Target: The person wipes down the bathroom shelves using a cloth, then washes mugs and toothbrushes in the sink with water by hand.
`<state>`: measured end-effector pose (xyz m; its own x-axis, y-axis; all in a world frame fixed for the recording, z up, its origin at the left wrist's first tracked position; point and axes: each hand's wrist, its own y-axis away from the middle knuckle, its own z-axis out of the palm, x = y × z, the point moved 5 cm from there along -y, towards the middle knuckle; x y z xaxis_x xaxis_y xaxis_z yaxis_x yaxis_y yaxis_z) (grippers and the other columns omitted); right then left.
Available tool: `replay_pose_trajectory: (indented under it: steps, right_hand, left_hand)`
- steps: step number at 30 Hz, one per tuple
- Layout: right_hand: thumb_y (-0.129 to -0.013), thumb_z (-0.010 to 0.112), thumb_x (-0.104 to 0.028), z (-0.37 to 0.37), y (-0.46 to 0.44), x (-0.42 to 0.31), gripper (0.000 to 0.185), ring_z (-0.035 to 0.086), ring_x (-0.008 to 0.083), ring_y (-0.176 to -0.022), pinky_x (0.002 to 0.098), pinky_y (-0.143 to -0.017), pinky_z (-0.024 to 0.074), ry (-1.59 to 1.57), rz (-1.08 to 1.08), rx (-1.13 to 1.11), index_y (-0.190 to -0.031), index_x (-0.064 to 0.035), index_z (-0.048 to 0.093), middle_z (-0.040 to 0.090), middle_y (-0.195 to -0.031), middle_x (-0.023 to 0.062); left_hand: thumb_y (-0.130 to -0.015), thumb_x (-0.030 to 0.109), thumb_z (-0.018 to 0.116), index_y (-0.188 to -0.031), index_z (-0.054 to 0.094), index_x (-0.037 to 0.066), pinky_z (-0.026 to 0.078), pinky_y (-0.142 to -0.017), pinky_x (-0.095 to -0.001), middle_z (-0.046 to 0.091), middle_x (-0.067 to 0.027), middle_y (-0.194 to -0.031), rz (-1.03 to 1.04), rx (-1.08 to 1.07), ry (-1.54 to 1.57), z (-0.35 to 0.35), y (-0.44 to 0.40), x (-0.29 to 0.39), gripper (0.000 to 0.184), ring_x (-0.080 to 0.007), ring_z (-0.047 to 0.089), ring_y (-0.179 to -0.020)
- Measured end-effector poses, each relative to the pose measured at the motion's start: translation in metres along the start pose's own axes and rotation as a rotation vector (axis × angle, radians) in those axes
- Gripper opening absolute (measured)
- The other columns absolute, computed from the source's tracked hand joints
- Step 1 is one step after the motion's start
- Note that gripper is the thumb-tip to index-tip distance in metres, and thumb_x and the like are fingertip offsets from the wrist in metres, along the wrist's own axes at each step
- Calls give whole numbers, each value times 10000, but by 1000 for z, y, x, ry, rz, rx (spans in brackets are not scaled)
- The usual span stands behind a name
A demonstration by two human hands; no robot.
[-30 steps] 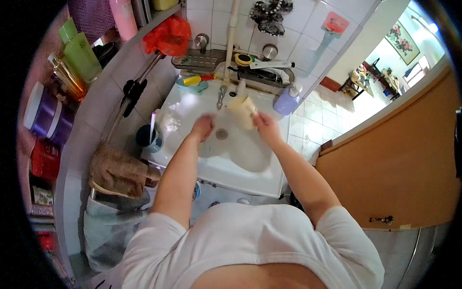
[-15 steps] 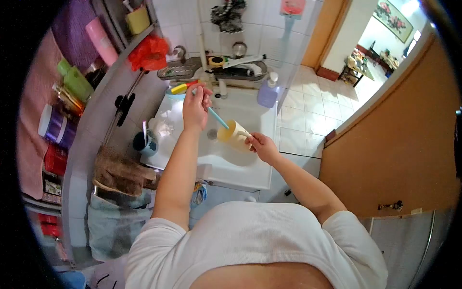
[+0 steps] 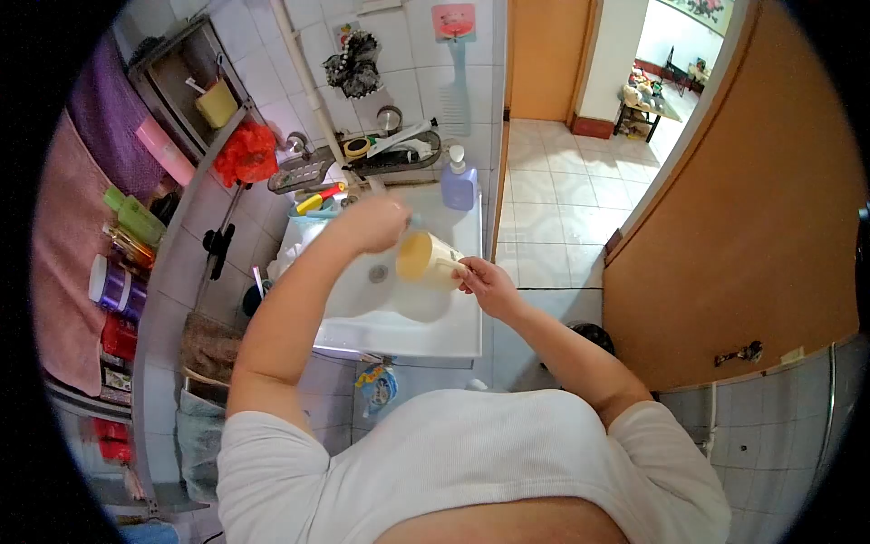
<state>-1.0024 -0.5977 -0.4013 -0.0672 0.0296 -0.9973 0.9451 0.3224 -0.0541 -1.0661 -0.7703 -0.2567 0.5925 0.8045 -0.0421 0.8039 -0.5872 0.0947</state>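
My right hand point(image 3: 488, 286) is closed on the handle of a cream-yellow cup point(image 3: 442, 265). The cup hangs over the white sink point(image 3: 412, 331), tilted with its mouth toward the left. My left hand point(image 3: 376, 224), smeared by motion, is closed just up and left of the cup. A small light-blue end of a toothbrush point(image 3: 415, 220) shows at its right side, outside the cup; the rest is hidden by the hand and blur. The sink drain point(image 3: 378, 273) lies below and left of the cup.
A purple pump bottle point(image 3: 459, 186) stands at the sink's back right corner. Behind the tap is a wire rack point(image 3: 394, 156) with several items. On the left are a dark cup point(image 3: 252, 299), a red bag point(image 3: 245, 152) and hanging towels. A wooden door point(image 3: 734, 218) stands at the right.
The toothbrush has come out of the cup, and my left hand has moved lower, closer to the cup's mouth. My right hand still holds the cup. The view has turned and shifted.
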Motion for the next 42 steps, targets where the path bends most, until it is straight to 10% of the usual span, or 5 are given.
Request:
replay_pose_trajectory:
  steps: [20,25,26,29,42]
  right_hand:
    - [-980,456,-252,-64,98,3,234,525,71,-727,224,-698,459,-431,-104,167,-981,-49,571,556,-833,-5]
    - [-989,431,-266,-105,164,-9,257,530,83,-731,236,-698,463,-316,-137,333,-978,-48,567,556,-835,1]
    - [-990,427,-263,-111,178,-13,257,533,85,-734,237,-700,464,-284,-126,375,-978,-48,567,558,-838,2]
    - [-993,409,-244,-136,226,-24,249,546,96,-742,242,-710,470,-178,-140,510,-981,-54,570,570,-852,4]
    - [-987,419,-230,-227,525,-170,261,559,139,-699,273,-636,477,159,-326,1591,-1062,-11,540,570,-882,55]
  left_hand:
    - [-796,145,622,-889,653,31,485,-691,-389,635,-141,-851,528,214,95,-64,-25,110,151,-334,600,-781]
    - [-852,229,608,-901,616,45,506,-645,-274,605,-78,-730,123,121,1863,73,-29,-33,190,-165,595,-668]
    - [-826,254,622,-1052,614,52,513,-767,-335,651,-121,-893,-601,-72,1247,142,-37,-50,303,-228,634,-820]
    - [-843,290,611,-1346,438,118,409,-968,-404,581,-181,-1204,-60,-131,279,146,-49,69,559,-353,529,-1136]
    - [-862,268,622,-1363,389,118,492,-856,-362,484,-162,-1321,1155,-138,609,-86,-20,500,573,-278,573,-1091]
